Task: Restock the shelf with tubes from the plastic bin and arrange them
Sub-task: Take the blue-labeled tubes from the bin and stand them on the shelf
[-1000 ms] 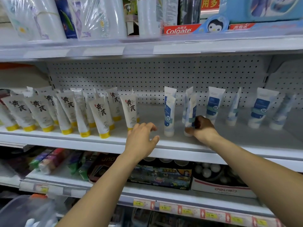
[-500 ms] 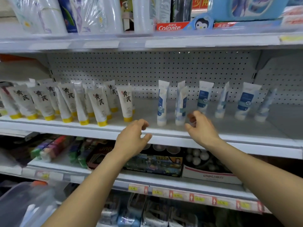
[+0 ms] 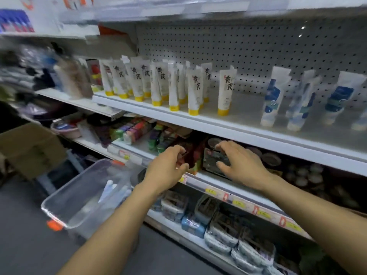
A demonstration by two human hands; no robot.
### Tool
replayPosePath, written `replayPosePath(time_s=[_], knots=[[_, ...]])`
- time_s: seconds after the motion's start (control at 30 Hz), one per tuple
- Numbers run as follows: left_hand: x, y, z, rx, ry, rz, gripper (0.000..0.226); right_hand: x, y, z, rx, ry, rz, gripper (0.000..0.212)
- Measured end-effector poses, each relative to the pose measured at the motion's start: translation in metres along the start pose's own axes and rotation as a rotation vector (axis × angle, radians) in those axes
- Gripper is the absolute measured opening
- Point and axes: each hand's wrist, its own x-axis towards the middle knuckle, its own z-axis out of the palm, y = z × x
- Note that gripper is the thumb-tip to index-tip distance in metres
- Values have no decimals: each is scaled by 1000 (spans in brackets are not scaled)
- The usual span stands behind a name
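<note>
Pegboard (image 3: 238, 48) is being shown as the backing behind a white shelf (image 3: 198, 124), which is running across the view from 9 o'clock down toward 3 o'clock. On it, yellow-capped tubes (image 3: 158, 84) are being displayed cap-down in a crowded cluster at 11 to 12 o'clock. Blue-labelled tubes (image 3: 301, 104) are being displayed cap-down and more loosely spaced at 2 o'clock, with a bare stretch of shelf between the two groups.

The left hand (image 3: 164, 171) is being held in the air below the shelf's front edge, near the centre of the view. Its fingers are loosely curled, thumb and forefinger apart, and nothing is being gripped. The right hand (image 3: 242, 167) is being held just beside it, at its 3 o'clock, with fingers spread and gently bent and nothing being held.

The clear plastic bin (image 3: 69, 185) is being seen low at 8 o'clock of the left hand, well apart from the stocked shelf. A few pale tubes (image 3: 108, 190), blurred, are lying inside it. A cardboard box (image 3: 29, 149) is being shown at 9 o'clock, price labels (image 3: 238, 203) are being displayed along a lower shelf edge, and wrapped packets (image 3: 224, 231) are being stacked at 5 o'clock.
</note>
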Motion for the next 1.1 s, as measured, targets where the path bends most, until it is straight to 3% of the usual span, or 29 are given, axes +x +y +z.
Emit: replayPosePath(time_s=[0.37,0.47,0.57,0.67,1.1], knots=[[-63,-281,-72,-83,-106,-494,41,128,-215,169,221,-303,-215,24],[-73,-363,-92,-143,-81,-624,41,166,-270,220,263,-379,-195,26],[-75,-429,-92,-169,-190,-669,39,193,-307,267,265,-466,-147,26],[-64,-476,-76,-242,-286,-711,36,216,-329,310,232,-563,-144,26],[39,-631,78,-447,-391,-891,33,359,-332,548,65,-870,-176,33]])
